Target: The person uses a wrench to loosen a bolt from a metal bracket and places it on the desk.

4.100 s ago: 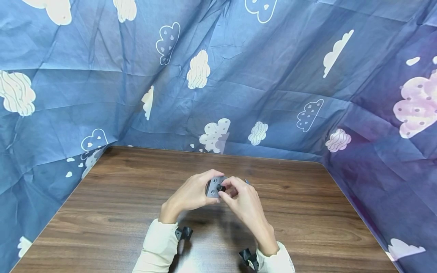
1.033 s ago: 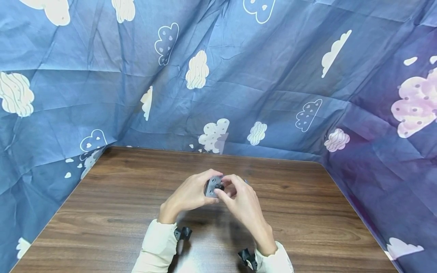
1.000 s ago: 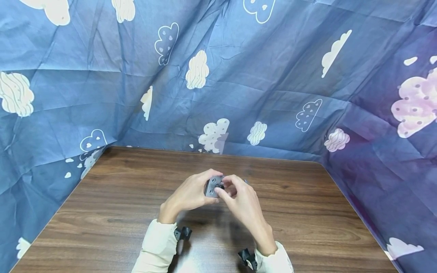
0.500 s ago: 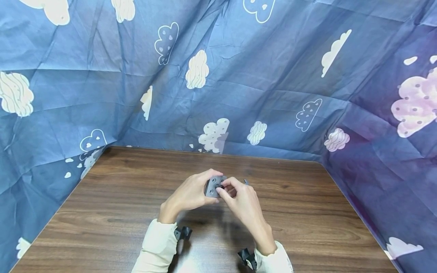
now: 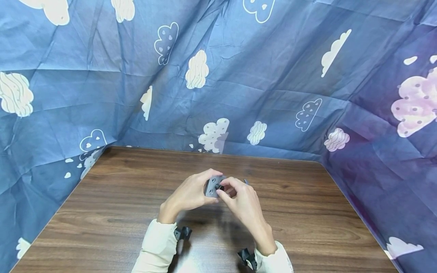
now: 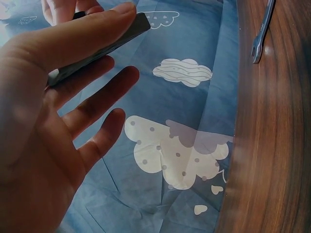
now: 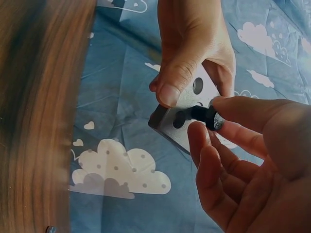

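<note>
A: What is the left hand (image 5: 191,191) doing?
B: It's gripping a grey, rectangular, holed metal block (image 7: 189,103) above the brown wooden table (image 5: 136,182).
A: And the right hand (image 5: 244,201)?
B: It's pinching a black, round-headed bolt (image 7: 206,115) at the block's holed face.

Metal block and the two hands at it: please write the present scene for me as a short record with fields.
Left hand: grips the metal block
Right hand: pinches the black bolt
Bolt position: at the block's holed face; whether inside a hole, unclear
Wrench: on the wooden table
Backdrop: blue cloth with printed clouds
</note>
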Motion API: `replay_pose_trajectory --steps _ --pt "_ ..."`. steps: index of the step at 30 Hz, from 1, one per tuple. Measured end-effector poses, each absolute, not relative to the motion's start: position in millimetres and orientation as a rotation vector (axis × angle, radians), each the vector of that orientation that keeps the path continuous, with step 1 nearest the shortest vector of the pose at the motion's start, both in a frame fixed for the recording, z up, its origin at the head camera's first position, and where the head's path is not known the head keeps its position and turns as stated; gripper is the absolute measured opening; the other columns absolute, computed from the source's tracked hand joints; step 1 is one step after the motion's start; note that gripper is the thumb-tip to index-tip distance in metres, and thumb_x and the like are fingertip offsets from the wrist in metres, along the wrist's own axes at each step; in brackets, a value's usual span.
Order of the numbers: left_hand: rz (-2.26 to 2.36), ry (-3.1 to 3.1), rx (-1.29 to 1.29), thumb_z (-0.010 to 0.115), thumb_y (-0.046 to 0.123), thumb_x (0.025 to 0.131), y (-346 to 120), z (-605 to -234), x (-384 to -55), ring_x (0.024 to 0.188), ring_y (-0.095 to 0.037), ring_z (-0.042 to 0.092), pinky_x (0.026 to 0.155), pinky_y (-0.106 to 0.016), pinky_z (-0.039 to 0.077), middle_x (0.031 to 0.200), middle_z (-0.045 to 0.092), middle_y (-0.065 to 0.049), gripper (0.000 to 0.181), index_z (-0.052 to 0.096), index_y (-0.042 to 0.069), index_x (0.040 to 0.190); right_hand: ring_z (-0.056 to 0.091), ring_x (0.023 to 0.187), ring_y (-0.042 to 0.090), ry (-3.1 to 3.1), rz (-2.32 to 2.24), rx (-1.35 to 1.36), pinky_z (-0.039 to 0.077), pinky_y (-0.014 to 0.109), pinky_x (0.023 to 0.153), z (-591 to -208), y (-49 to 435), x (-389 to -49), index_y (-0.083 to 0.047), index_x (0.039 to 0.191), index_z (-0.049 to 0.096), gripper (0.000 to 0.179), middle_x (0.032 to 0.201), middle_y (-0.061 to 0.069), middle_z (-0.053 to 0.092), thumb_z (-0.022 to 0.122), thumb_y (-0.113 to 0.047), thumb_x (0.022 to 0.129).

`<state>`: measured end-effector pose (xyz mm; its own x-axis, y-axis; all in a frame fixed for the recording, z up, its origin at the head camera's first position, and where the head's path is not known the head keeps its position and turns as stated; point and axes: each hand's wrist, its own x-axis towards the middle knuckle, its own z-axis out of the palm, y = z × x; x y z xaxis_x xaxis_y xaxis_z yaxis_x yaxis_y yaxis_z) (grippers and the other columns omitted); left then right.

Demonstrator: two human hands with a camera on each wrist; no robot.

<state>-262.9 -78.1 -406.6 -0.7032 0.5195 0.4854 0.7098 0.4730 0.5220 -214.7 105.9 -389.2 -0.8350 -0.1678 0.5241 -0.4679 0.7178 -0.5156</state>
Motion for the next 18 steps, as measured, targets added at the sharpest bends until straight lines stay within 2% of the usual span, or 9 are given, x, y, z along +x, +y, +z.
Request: replay_pose_trajectory --steps 18 --pt "-1.063 -2.493 -1.037 0.088 0.025 0.071 -78.6 -405.2 -262.1 0.088 -0.007 0.063 0.077 -0.028 0.051 0.113 0.067 0.006 0.065 0.058 0.021 0.129 0.068 0.071 0.009 -2.484 0.907 0.508 0.052 0.026 0.064 -387.4 106.2 -212.1 -0.016 0.095 0.073 0.019 0.086 -0.004 0.068 0.082 -0.012 0.079"
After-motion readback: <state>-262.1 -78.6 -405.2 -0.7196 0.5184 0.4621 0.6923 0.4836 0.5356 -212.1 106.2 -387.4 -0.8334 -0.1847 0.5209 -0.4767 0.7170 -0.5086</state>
